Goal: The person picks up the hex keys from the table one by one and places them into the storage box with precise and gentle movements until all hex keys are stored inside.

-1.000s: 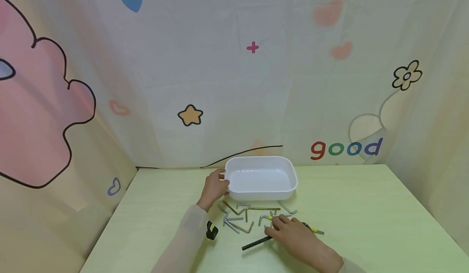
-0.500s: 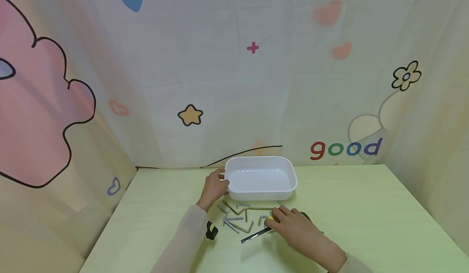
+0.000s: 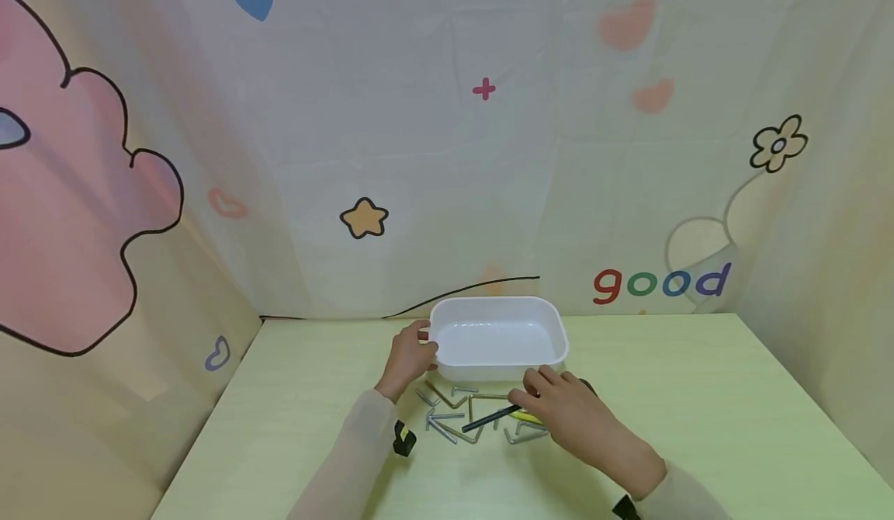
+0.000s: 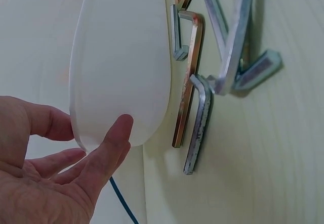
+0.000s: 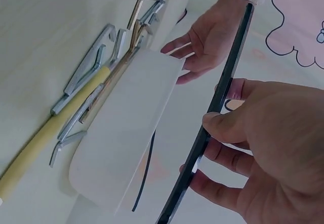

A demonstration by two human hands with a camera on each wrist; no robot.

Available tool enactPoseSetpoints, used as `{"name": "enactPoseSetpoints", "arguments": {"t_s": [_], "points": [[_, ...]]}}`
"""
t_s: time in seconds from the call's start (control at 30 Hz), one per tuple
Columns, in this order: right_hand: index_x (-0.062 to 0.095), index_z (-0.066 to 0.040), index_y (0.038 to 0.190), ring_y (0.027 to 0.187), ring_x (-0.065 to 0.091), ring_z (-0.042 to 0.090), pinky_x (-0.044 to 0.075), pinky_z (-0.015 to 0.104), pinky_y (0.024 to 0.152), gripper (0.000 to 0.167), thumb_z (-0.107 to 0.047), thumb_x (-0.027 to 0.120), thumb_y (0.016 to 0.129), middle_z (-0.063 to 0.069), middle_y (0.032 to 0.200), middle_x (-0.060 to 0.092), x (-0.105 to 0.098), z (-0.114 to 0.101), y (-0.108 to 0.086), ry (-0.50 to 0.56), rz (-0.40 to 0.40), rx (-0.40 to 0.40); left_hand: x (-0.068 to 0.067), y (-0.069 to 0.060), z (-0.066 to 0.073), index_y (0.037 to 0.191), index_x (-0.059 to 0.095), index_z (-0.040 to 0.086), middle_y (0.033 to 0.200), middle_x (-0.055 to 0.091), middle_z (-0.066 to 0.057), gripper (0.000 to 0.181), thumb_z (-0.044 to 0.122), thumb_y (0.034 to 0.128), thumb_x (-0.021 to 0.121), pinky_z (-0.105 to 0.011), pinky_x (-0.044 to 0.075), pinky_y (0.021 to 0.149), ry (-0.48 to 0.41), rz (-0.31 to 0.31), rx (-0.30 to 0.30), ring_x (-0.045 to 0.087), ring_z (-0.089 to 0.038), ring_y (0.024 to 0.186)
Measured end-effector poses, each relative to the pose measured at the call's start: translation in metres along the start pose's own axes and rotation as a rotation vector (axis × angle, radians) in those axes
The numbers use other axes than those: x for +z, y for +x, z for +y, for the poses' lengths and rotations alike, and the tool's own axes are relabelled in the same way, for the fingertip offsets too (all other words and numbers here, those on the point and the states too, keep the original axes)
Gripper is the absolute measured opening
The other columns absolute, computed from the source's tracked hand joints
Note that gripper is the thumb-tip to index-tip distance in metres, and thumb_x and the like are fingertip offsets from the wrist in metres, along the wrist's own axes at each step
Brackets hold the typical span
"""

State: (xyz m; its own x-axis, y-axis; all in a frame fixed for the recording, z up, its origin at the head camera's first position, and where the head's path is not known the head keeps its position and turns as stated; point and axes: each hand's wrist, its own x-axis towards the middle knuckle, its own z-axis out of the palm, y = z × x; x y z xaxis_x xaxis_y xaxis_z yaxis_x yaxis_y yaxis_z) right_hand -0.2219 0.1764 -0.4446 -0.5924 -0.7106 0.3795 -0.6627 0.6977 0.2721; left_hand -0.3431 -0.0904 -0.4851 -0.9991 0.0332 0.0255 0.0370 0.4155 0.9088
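A white plastic tub [image 3: 499, 372] stands at the back of the table. My left hand [image 3: 407, 358] holds its left end, thumb and fingers around the rim and outer wall [image 4: 121, 57]. My right hand [image 3: 576, 415] grips a long black hex key [image 3: 489, 419], raised above the table in front of the tub. In the right wrist view the thumb and fingertips pinch the black shaft [image 5: 223, 90]. Under and left of the right hand lie several silver and brass-coloured hex keys [image 3: 447, 417]. A yellow-sleeved one [image 3: 525, 417] lies partly hidden by that hand.
The hex keys lie loosely and partly overlap just in front of the tub. A patterned curtain [image 3: 419, 155] hangs behind the table and at both sides. Black wrist straps [image 3: 403, 438] show at the sleeves. Pale green tabletop [image 3: 698, 396] extends right.
My right hand has lifted the black hex key and moved it slightly up and toward the tub, uncovering silver keys beneath. My left hand stays at the tub's end.
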Motion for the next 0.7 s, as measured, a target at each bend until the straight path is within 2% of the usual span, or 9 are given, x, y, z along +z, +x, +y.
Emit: {"name": "enactPoseSetpoints", "arguments": {"t_s": [0.33, 0.53, 0.7], "points": [[0.058, -0.023, 0.107, 0.086, 0.05, 0.016, 0.041, 0.024, 0.06, 0.038, -0.004, 0.077, 0.08, -0.002, 0.094, 0.056, -0.003, 0.009, 0.016, -0.016, 0.006, 0.022, 0.001, 0.0, -0.001, 0.141, 0.048, -0.001, 0.122, 0.061, -0.029, 0.053, 0.007, 0.0885, 0.054, -0.039, 0.063, 0.067, 0.002, -0.003, 0.007, 0.071, -0.03, 0.085], [0.058, -0.021, 0.107, 0.088, 0.051, 0.018, 0.041, 0.025, 0.059, 0.046, 0.005, 0.078, 0.074, 0.0, 0.095, 0.056, -0.007, 0.015, 0.027, -0.002, 0.015, 0.049, 0.002, 0.001, -0.003, 0.14, 0.049, -0.001, 0.12, 0.062, -0.029, 0.053, 0.006, 0.0876, 0.054, -0.033, 0.062, 0.063, 0.011, 0.006, 0.011, 0.071, -0.029, 0.084], [0.059, -0.022, 0.108, 0.089, 0.052, 0.018, 0.044, 0.026, 0.061, 0.042, 0.003, 0.075, 0.078, 0.0, 0.097, 0.058, -0.006, 0.021, 0.033, -0.005, -0.002, 0.08, 0.002, 0.001, -0.003, 0.139, 0.05, -0.002, 0.119, 0.063, -0.029, 0.052, 0.006, 0.0874, 0.054, -0.035, 0.062, 0.063, 0.008, 0.008, 0.023, 0.072, -0.029, 0.083]]}}
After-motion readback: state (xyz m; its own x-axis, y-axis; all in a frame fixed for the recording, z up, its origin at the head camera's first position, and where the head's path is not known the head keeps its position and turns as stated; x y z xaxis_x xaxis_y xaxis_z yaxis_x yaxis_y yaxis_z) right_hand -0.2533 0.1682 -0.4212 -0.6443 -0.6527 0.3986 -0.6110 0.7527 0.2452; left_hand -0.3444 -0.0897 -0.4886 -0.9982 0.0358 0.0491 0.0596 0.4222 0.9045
